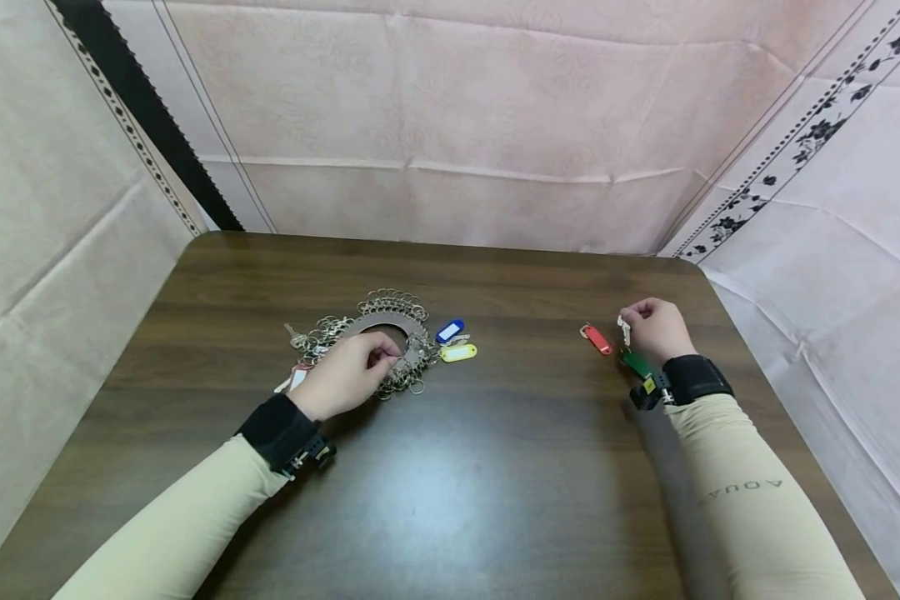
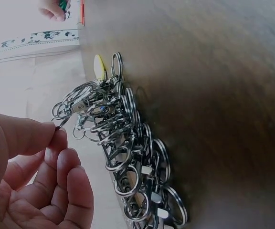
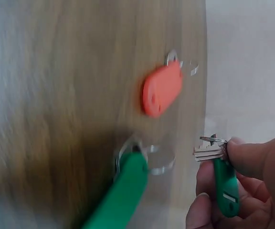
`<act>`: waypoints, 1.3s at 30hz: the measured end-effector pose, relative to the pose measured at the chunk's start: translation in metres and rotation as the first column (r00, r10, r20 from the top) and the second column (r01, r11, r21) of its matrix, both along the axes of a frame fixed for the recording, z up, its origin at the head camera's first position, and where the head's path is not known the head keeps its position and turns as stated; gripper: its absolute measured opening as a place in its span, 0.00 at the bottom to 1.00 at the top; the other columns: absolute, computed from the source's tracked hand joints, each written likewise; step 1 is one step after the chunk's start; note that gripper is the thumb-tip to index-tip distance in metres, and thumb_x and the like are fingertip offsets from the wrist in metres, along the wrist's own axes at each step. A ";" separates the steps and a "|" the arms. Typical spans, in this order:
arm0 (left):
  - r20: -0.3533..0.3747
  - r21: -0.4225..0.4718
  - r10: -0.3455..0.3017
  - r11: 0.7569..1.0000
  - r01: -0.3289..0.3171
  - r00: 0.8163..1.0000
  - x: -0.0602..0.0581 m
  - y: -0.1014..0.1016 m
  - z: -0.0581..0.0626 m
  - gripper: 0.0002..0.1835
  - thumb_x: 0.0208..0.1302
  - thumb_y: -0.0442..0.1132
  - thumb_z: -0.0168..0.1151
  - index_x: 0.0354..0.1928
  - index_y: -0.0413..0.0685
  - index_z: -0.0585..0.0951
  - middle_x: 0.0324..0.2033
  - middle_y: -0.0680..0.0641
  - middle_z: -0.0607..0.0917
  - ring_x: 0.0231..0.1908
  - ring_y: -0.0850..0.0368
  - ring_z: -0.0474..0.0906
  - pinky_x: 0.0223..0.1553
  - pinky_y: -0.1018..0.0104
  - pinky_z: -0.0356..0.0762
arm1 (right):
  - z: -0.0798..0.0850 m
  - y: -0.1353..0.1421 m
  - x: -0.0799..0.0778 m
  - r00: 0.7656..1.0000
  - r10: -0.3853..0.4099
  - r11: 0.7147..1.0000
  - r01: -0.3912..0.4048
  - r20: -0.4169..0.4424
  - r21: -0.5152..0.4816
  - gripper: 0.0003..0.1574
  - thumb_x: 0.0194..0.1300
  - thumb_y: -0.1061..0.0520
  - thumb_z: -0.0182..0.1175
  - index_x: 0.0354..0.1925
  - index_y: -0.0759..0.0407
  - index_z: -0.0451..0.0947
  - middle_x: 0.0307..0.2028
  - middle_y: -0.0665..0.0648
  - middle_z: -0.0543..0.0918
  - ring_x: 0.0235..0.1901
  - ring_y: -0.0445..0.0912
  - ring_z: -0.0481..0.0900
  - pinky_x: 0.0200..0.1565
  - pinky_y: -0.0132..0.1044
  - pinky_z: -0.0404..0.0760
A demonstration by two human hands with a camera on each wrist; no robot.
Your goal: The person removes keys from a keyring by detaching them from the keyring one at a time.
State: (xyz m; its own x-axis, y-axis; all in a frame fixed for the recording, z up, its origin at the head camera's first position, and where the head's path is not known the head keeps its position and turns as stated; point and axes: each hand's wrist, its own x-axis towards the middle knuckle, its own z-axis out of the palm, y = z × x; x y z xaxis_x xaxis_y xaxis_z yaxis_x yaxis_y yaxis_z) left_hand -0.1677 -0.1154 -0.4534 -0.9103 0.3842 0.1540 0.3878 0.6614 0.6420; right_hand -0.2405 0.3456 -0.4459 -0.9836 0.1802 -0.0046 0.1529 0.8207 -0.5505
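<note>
A large metal ring [image 1: 386, 319] carries many small split rings and clips, and lies on the table left of the middle. My left hand [image 1: 348, 375] is over its near side; in the left wrist view, thumb and forefinger pinch a small split ring [image 2: 58, 125] at its edge. Far to the right, my right hand [image 1: 656, 327] pinches a key [image 3: 209, 152] on a ring with a green key tag [image 3: 227, 186]. Below that hand a second green tag [image 3: 121, 191] lies on the table, with a red key tag [image 1: 596, 339] just left of it.
Beside the large ring's right edge lie a blue tag [image 1: 450, 331] and a yellow tag [image 1: 459, 353]. A white-faced tag with a red edge [image 1: 297, 377] shows at its left, partly behind my left hand. Cloth [image 1: 420, 125] hangs behind the brown table [image 1: 420, 517].
</note>
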 end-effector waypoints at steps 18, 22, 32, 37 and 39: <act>0.007 0.006 -0.002 1.000 0.002 1.000 0.002 0.000 0.002 0.07 0.64 0.35 0.57 0.39 0.42 0.82 0.30 0.49 0.83 0.29 0.59 0.74 0.36 0.60 0.77 | -0.009 0.015 -0.011 0.998 0.017 0.998 -0.021 0.064 0.062 0.19 0.71 0.52 0.51 0.39 0.69 0.75 0.34 0.65 0.77 0.32 0.55 0.72 0.28 0.40 0.68; -0.012 0.003 0.005 1.000 -0.005 1.000 0.003 0.000 0.004 0.06 0.63 0.35 0.58 0.38 0.42 0.83 0.31 0.49 0.83 0.31 0.59 0.75 0.37 0.58 0.77 | -0.008 0.011 -0.009 0.999 0.002 0.998 -0.004 0.035 0.062 0.19 0.71 0.52 0.50 0.40 0.69 0.75 0.35 0.66 0.78 0.33 0.55 0.72 0.29 0.42 0.70; -0.261 -0.166 -0.048 0.986 0.004 0.964 -0.001 0.012 0.010 0.14 0.60 0.44 0.62 0.44 0.44 0.81 0.42 0.46 0.82 0.44 0.54 0.74 0.49 0.53 0.75 | 0.008 -0.053 -0.007 0.956 0.238 0.971 -0.235 -0.171 0.037 0.16 0.67 0.53 0.55 0.44 0.65 0.75 0.38 0.66 0.81 0.38 0.55 0.76 0.41 0.52 0.74; -0.341 -0.331 -0.146 0.943 0.026 0.929 -0.006 0.024 0.009 0.19 0.55 0.47 0.64 0.46 0.45 0.81 0.45 0.46 0.82 0.47 0.51 0.74 0.53 0.52 0.73 | 0.008 -0.104 -0.003 0.896 0.429 0.902 -0.431 -0.115 0.009 0.16 0.65 0.51 0.59 0.45 0.61 0.76 0.40 0.60 0.81 0.41 0.49 0.77 0.45 0.50 0.78; -0.320 -0.376 -0.169 0.926 0.039 0.932 -0.009 0.029 0.008 0.19 0.55 0.48 0.65 0.46 0.45 0.81 0.44 0.47 0.81 0.47 0.51 0.73 0.52 0.53 0.74 | 0.006 -0.125 0.000 0.862 0.499 0.866 -0.500 -0.084 0.009 0.18 0.64 0.50 0.60 0.46 0.61 0.76 0.41 0.58 0.81 0.41 0.48 0.76 0.47 0.50 0.78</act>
